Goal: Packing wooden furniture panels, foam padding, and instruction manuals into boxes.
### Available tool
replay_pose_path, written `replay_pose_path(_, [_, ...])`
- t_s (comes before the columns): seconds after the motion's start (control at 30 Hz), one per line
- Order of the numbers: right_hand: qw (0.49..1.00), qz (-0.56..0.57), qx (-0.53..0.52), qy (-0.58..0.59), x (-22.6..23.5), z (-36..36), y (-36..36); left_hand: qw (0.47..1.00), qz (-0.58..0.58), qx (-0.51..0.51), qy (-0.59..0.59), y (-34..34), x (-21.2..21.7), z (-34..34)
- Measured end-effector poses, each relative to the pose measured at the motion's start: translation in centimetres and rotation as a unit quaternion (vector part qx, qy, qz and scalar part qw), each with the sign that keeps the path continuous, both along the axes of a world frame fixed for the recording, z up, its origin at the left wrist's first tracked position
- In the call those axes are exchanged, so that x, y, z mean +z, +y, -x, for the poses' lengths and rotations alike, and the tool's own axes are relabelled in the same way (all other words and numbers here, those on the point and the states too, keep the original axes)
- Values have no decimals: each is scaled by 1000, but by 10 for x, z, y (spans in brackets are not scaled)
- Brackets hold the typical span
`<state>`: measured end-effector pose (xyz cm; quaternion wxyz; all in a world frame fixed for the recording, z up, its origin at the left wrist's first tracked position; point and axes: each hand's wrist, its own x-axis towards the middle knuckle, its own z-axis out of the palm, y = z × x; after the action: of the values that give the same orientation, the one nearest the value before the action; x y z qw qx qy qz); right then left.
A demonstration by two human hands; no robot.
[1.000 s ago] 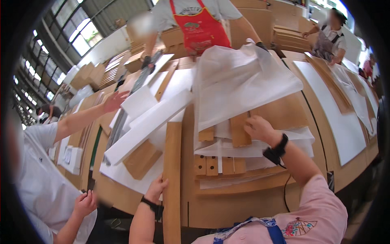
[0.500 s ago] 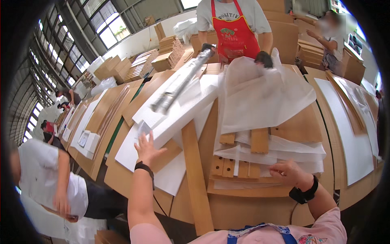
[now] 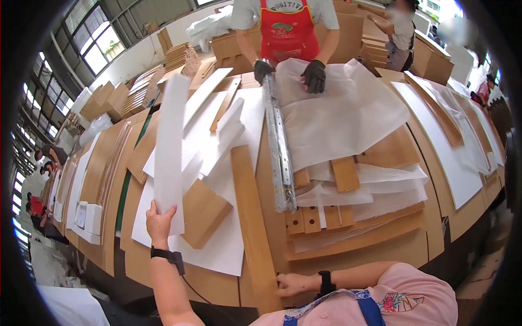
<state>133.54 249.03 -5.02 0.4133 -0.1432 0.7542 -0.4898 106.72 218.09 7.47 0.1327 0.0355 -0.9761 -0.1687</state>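
Gripping a long white foam strip (image 3: 169, 146) by its near end, my left hand (image 3: 159, 221) is closed on it — its length runs away far. My right hand (image 3: 292, 283) pinches the wooden plank's (image 3: 251, 217) near end.

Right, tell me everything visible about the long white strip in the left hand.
The long white strip is a flat, plain piece that looks like foam or card. The left hand grips its near end, and it is raised, reaching away over the white sheets and brown boards on the table. Its far end narrows.
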Motion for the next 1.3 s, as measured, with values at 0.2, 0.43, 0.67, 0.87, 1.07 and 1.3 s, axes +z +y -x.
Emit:
replay_pose_path(0.2, [982, -52, 103, 153, 23, 19, -21, 970, 136, 190, 69, -2, -20, 8])
replay_pose_path(0.43, [994, -63, -38, 85, 64, -16, 48, 962, 54, -265, -35, 145, -92, 101])
replay_pose_path(0.67, [881, -216, -399, 134, 79, -95, 149, 945, 142, -228, -184, 182, -68, 139])
replay_pose_path(0.87, [871, -27, -433, 231, 100, -49, 160, 833, -388, -142, -369, 151, -28, 82])
replay_pose_path(1.07, [836, 349, -422, 17, 116, 7, 134, 737, -421, -319, -422, 272, 30, -138])
replay_pose_path(1.3, [706, 376, -598, 48, 117, -43, 202, 785, 63, -582, -203, 394, 54, -89])
